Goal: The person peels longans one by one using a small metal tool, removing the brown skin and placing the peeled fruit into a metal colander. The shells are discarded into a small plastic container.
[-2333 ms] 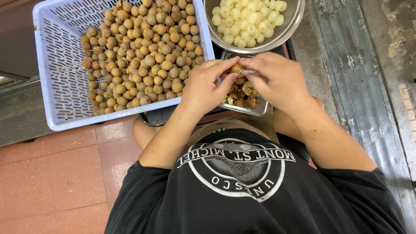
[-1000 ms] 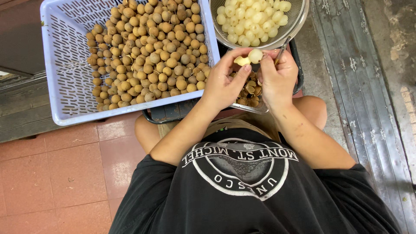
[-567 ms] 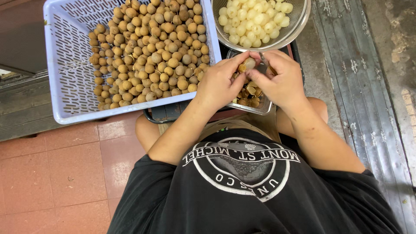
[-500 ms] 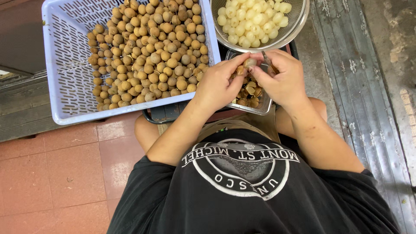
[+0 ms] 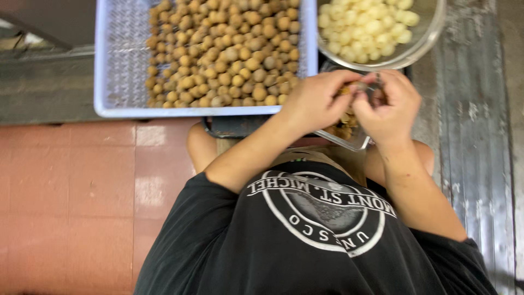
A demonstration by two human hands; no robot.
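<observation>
We see the left hand (image 5: 314,101) and right hand (image 5: 388,106) pinched together on one small brown fruit (image 5: 357,87) above a clear tray (image 5: 349,139), between a lavender basket (image 5: 114,60) and a steel bowl (image 5: 415,49); red-tiled floor (image 5: 71,186) lies below.

Informal fruit-processing spot, floor level: red tiled floor (image 5: 71,186), plastic crate (image 5: 117,82) of brown fruit (image 5: 224,54), metal bowl (image 5: 420,46) of peeled fruit (image 5: 365,24).

Even, soft daylight, no hard shadows. Motion blur smears both hands (image 5: 355,101) and the fruit; faint sheen on red floor tiles (image 5: 71,180). Mild glare on metal bowl (image 5: 420,46) rim.
</observation>
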